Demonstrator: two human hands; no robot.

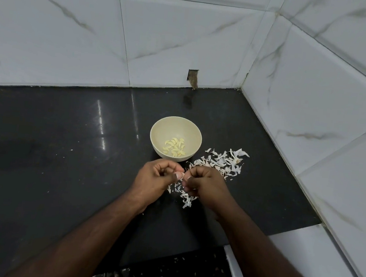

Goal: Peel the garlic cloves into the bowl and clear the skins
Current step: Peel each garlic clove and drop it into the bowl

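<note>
Just in front of the bowl (175,142), the left hand (155,179) and right hand (204,186) meet, fingertips pinching one small garlic clove (182,176) between them: peeling is under way. Loose skins (217,163) lie beneath the hands and right of the bowl. Peeled cloves (174,148) sit inside it. Next, strip the skin and drop the clove in.

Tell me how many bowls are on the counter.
1. The bowl stands on the black counter beyond both hands, peeled garlic cloves inside it, skins scattered to its right.
</note>
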